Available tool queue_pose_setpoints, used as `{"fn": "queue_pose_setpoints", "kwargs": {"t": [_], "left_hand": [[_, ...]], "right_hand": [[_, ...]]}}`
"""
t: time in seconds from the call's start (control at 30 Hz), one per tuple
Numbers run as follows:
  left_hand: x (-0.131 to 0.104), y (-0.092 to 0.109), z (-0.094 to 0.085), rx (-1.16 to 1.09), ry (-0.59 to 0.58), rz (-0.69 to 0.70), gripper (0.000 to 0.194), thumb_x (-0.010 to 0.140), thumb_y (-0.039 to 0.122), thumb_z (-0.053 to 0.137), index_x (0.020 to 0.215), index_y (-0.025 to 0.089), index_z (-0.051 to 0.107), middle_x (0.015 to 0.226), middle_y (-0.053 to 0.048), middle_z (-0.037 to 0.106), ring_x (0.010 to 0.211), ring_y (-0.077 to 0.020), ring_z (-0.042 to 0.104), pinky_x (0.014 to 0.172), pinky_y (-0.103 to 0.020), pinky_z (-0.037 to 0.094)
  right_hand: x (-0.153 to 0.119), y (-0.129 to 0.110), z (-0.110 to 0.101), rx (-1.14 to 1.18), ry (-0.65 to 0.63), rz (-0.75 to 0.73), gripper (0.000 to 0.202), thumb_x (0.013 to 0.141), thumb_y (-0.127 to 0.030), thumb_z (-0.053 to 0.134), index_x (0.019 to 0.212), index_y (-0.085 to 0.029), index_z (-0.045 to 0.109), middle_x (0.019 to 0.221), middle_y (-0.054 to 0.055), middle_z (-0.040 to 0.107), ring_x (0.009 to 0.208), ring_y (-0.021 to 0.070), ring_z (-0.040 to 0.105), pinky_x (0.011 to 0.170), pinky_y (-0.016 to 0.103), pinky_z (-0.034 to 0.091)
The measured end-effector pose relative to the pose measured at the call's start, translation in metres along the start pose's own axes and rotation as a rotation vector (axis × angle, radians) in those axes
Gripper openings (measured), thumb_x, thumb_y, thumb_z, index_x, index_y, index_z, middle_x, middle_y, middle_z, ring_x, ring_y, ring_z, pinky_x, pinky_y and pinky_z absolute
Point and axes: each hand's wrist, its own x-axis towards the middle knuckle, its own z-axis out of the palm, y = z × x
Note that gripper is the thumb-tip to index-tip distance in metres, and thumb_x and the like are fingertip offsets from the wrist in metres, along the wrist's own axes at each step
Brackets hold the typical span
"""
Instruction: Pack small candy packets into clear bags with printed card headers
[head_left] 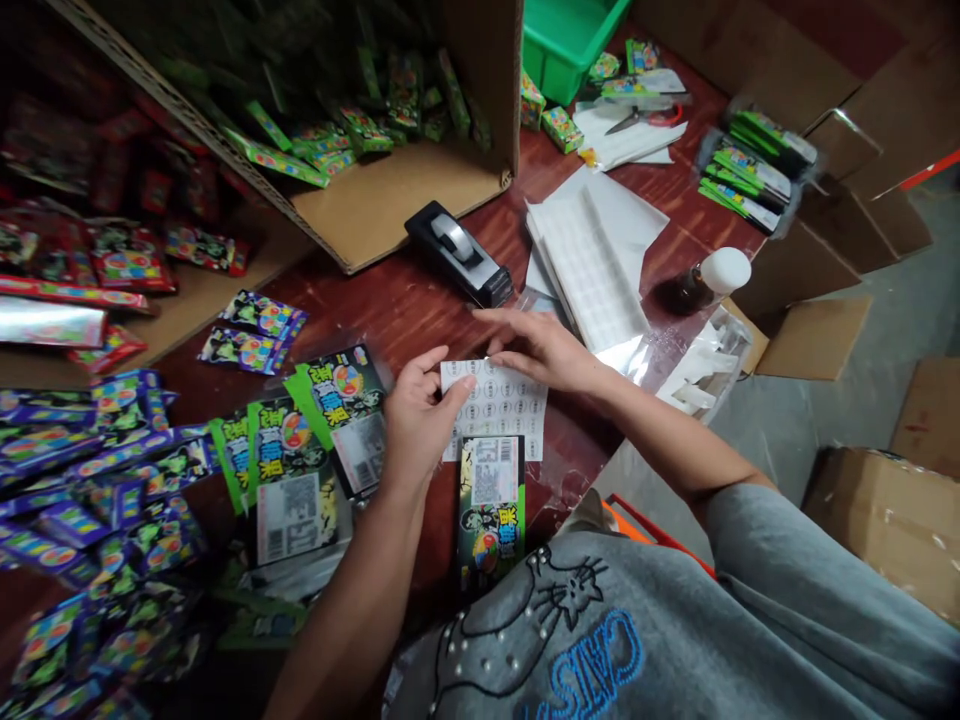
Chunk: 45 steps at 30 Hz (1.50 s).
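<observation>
From where I watch, the dark red bench (360, 300) carries heaped purple packets (112, 500) at left, then an open carton (397, 200) of green packets, a black tape dispenser (457, 255), a green bin (574, 55) and a dark bottle with a white cap (724, 270). Beyond lie grey floor (757, 440) and a brown cardboard box (885, 520).

The purple heap runs out of view, and the carton's depths are too dark for me. The left hand (420, 410) has its fingers clamped on the label sheet (499, 405), thumb on top, the others partly hidden. The right hand (547, 345) reaches the far edge; I cannot tell whether its fingers pinch anything.

The sheet is between the hands, over the bench, its rows running left to right; I can't judge its longer side. A black-and-green pack (491, 515) covers part of its near edge, long axis pointing toward the wearer, white sticker at the far end.
</observation>
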Motion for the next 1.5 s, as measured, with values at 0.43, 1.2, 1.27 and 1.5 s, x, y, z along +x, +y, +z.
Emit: {"fn": "queue_pose_setpoints", "kwargs": {"t": [0.43,1.2,1.27,1.5], "left_hand": [[-0.066,-0.007,-0.036,0.849,-0.047,0.478,0.018,0.101,0.033,0.067,0.101,0.025,0.082,0.111,-0.011,0.071,0.113,-0.0331,0.060,0.105,-0.053,0.048],[-0.140,0.013,-0.069,0.052,-0.132,-0.017,0.035,0.074,0.039,0.091,0.090,0.020,0.067,0.101,-0.008,0.081,0.098,-0.0227,0.078,0.094,-0.040,0.064],[-0.146,0.010,-0.076,0.038,-0.144,-0.037,0.038,0.072,0.041,0.092,0.088,0.021,0.063,0.102,-0.008,0.080,0.096,-0.0225,0.077,0.090,-0.039,0.064],[-0.168,0.004,-0.104,0.164,-0.096,-0.010,0.045,0.067,0.040,0.095,0.083,0.022,0.057,0.074,0.004,0.067,0.068,-0.0135,0.065,0.061,-0.024,0.051]], "right_hand": [[-0.048,-0.051,0.021,0.560,-0.077,0.134,0.060,0.102,-0.035,0.073,0.154,-0.020,0.045,0.101,0.002,0.071,0.094,0.0169,0.071,0.092,0.035,0.061],[-0.085,-0.105,0.085,-0.203,-0.164,-0.111,0.066,0.114,-0.024,0.050,0.175,-0.030,0.026,0.115,0.004,0.081,0.106,0.0274,0.057,0.109,0.050,0.035],[-0.086,-0.108,0.090,-0.221,-0.202,-0.134,0.071,0.114,-0.023,0.047,0.178,-0.028,0.016,0.119,0.005,0.080,0.109,0.0278,0.056,0.111,0.050,0.034],[-0.071,-0.110,0.114,-0.151,-0.527,-0.328,0.090,0.109,-0.031,0.052,0.178,-0.016,-0.004,0.146,0.017,0.064,0.123,0.0330,0.056,0.121,0.060,0.037]]}}
